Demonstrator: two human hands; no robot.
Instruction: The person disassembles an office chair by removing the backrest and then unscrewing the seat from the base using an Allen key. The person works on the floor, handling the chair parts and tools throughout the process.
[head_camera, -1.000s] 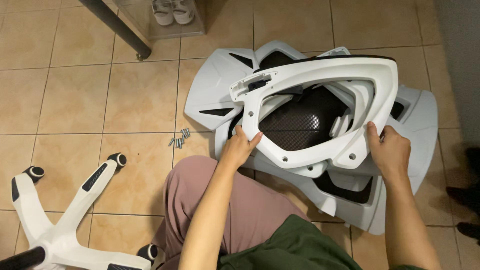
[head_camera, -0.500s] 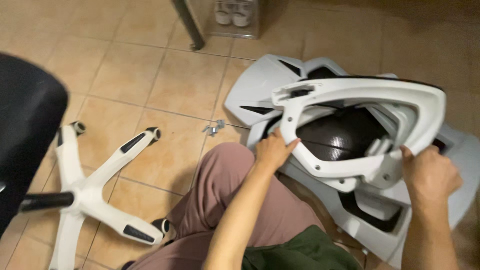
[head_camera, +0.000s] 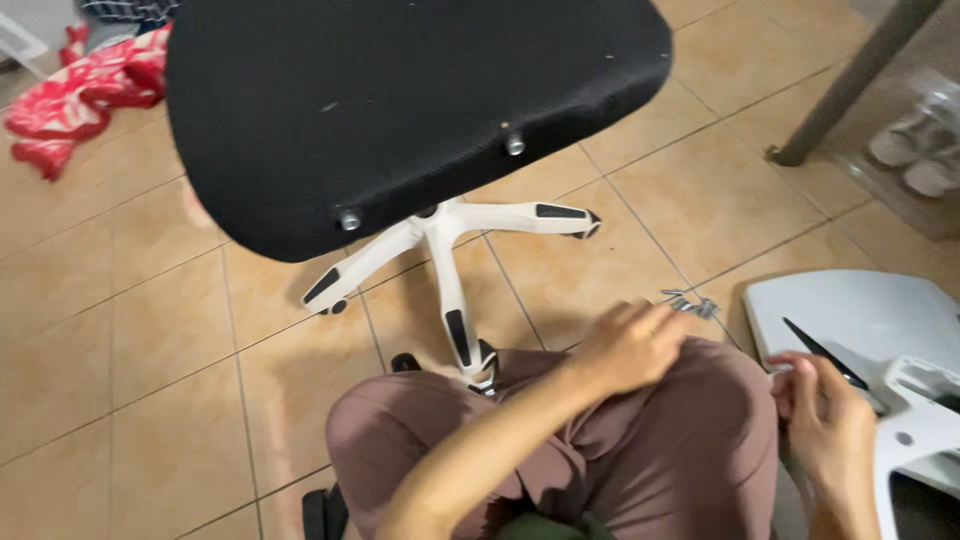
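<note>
My left hand (head_camera: 630, 345) hovers over my knee in pink trousers, fingers loosely curled and holding nothing, just short of a small heap of metal screws (head_camera: 690, 300) on the tiles. My right hand (head_camera: 825, 420) rests at the left edge of the white plastic chair frame (head_camera: 915, 430), which lies on a white shell panel (head_camera: 860, 310); motion blur hides whether it grips the frame. Straight ahead stands a black mesh chair seat (head_camera: 400, 100) on a white five-arm wheeled base (head_camera: 445, 270).
A red patterned cloth (head_camera: 80, 90) lies at the far left. A dark table leg (head_camera: 850, 85) stands at the upper right, beside a clear box with pale shoes (head_camera: 920, 150). Tan floor tiles surround the chair base.
The view has swung left from the white frame to the black seat and base. My left hand has let go of the frame and moved over my knee; the right stays beside the frame.
</note>
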